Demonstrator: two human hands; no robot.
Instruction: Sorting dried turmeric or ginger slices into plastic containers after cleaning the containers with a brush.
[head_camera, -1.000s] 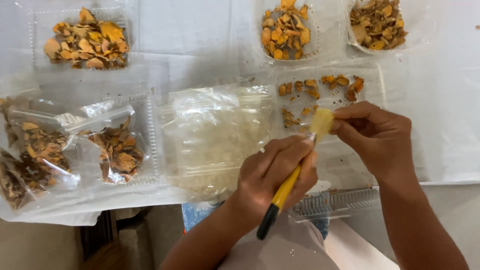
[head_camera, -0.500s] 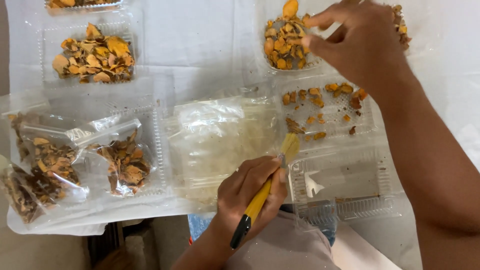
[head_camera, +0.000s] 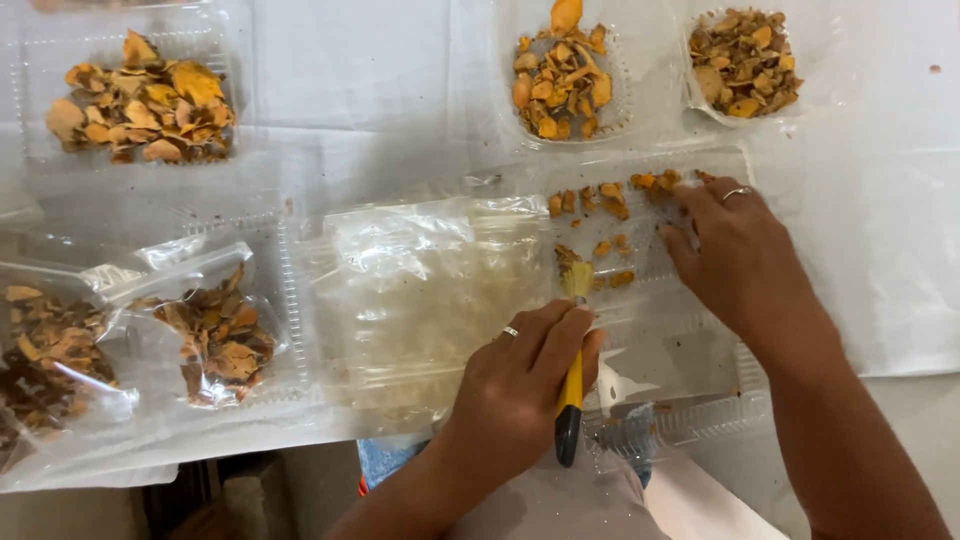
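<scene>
My left hand (head_camera: 520, 385) grips a small brush with a yellow and black handle (head_camera: 570, 400); its pale bristles (head_camera: 578, 280) point up into a clear plastic clamshell tray (head_camera: 660, 330). Several small orange dried pieces (head_camera: 610, 200) lie in that tray. My right hand (head_camera: 735, 255) rests in the tray with its fingers spread among the pieces at the tray's far side, a ring on one finger. It holds nothing that I can see.
A clear tray of orange dried pieces (head_camera: 560, 75) and another (head_camera: 745, 60) stand at the back. A third tray of bigger pieces (head_camera: 140, 110) sits back left. Clear bags of brown pieces (head_camera: 215, 335) lie left. A crumpled clear bag (head_camera: 420, 290) lies centre. White cloth (head_camera: 880, 250) covers the table.
My right hand went up to the back tray, then came down onto the clamshell tray. The left hand keeps the brush, now pointing at the tray's pieces.
</scene>
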